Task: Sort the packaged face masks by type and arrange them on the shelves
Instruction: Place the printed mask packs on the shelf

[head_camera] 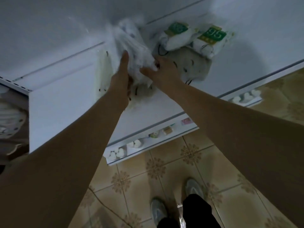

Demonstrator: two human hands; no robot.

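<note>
Both forearms bare, no sleeves showing; dark trousers (195, 211); pale grey trainers, left shoe (158, 209) and right shoe (194, 186)

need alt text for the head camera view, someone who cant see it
Both hands, left hand and right hand, hold a stack of clear mask packets on a white shelf, beside two green-labelled mask packs. Tiled floor below.
</note>
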